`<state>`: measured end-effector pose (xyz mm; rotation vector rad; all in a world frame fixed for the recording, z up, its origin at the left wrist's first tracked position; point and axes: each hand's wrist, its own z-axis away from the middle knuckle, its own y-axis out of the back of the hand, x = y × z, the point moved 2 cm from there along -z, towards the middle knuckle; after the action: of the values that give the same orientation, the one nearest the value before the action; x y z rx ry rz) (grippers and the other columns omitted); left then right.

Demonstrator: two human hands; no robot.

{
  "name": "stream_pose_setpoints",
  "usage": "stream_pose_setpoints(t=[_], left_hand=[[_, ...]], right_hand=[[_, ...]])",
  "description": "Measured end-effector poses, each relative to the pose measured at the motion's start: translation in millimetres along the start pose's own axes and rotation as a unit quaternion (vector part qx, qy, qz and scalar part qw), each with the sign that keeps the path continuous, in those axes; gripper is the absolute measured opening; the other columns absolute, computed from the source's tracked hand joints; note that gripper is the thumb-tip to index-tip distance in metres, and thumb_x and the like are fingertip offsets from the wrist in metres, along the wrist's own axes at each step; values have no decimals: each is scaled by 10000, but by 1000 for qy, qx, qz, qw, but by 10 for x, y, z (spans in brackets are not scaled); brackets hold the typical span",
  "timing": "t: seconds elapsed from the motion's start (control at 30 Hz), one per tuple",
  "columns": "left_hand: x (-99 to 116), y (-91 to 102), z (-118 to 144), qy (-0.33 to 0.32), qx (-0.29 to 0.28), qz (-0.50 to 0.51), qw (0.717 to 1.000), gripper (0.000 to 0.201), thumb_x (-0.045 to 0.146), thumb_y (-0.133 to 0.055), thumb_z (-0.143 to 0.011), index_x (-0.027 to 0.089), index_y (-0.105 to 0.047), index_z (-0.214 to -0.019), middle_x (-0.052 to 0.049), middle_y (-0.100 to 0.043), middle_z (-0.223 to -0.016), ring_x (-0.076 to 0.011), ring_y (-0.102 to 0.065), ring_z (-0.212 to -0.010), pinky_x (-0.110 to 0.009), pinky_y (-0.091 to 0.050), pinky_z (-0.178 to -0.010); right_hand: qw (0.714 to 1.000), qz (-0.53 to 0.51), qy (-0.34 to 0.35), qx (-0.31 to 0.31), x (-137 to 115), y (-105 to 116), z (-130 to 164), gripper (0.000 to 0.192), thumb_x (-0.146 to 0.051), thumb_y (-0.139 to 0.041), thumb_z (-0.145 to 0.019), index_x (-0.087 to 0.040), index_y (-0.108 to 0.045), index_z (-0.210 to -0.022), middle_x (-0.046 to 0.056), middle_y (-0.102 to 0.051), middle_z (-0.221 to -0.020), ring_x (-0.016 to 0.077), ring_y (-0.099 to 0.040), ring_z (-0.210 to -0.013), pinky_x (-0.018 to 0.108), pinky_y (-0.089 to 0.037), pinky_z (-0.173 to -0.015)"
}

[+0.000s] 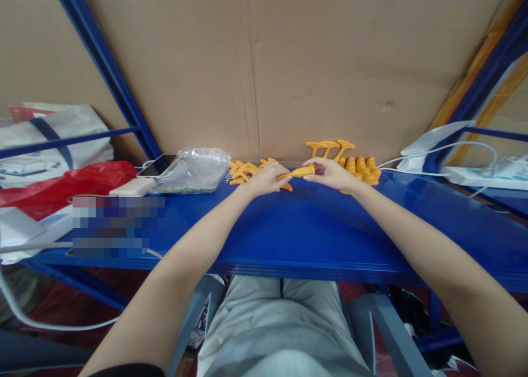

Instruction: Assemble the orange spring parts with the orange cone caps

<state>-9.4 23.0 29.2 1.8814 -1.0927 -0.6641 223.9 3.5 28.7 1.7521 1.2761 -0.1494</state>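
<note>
Both our hands pinch one orange part over the blue shelf.
Our left hand and right hand grip its ends; loose pieces lie left, a finished-looking row stands right, so we seem midway.

On the bench, a plastic bag lies left of a heap of parts; a second heap lies right, a power strip farther right, and cardboard stands behind.
</note>
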Motion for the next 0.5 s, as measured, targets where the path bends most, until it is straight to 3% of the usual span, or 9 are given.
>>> stream_pose_setpoints(t=[0.07,0.2,0.33,0.5], left_hand=[[17,10,-2,-6,-10,8,1000,388,381,-441,-1029,173,-670,-795,-79,-713,-795,-218,-657,-787,-342,-491,-766],[45,15,-14,-10,-18,30,999,408,391,-431,-1030,176,-669,-778,-56,-697,-744,-194,-640,-740,-324,-487,-743],[62,5,-21,-9,-13,35,999,407,393,-433,-1031,176,-673,-784,-46,-688,-732,-187,-632,-728,-322,-483,-745],[100,12,-9,-18,3,-14,1000,386,366,-436,-1039,180,-667,-793,-77,-705,-794,-219,-642,-798,-362,-487,-813]], right_hand=[[991,119,65,-5,-37,-22,2,314,-442,-786,-837,-220,-732,-1053,114,-751,-1089,289,-677,-1043,452,-509,-939],[942,305,136,-19,-146,-73,36,260,-362,-673,-938,-207,-739,-1135,147,-758,-1115,324,-646,-1109,483,-401,-993],[920,352,168,-34,-225,-101,66,288,-330,-575,-988,-198,-739,-1184,151,-766,-1083,309,-639,-1056,465,-369,-981],[923,343,166,-48,-251,-82,52,282,-353,-570,-985,-184,-753,-1119,142,-760,-997,296,-641,-983,433,-388,-938]])
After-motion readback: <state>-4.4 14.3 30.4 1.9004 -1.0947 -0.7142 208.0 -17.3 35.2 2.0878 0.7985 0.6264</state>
